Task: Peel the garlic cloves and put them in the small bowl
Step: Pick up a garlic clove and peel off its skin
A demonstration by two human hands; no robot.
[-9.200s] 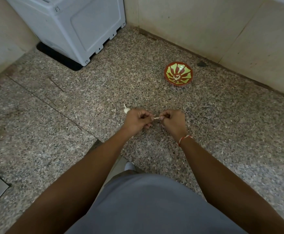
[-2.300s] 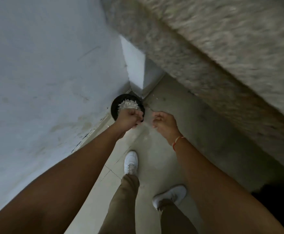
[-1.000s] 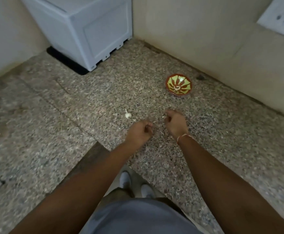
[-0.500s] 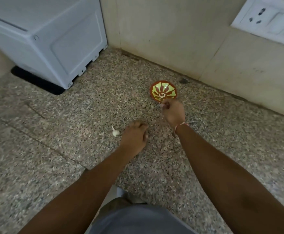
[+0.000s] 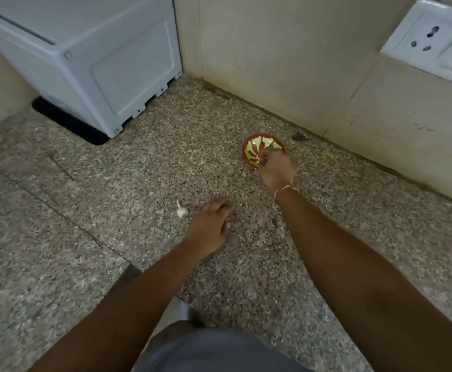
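Note:
The small bowl, red-rimmed with a green and red pattern inside, stands on the speckled stone counter near the back wall. My right hand hovers over the bowl's near right side, fingers curled down into it, pinching a small pale garlic clove that is mostly hidden. A white garlic piece with a stem lies on the counter. My left hand rests just right of that piece with its fingers relaxed, holding nothing.
A white boxy appliance on a black mat fills the back left corner. A wall socket plate sits at the upper right. A dark chip lies by the wall behind the bowl. The counter's front edge runs close to my body.
My right hand has moved forward from in front of the bowl to over it, fingers dipping inside. My left hand has uncurled and settled on the counter beside the garlic piece.

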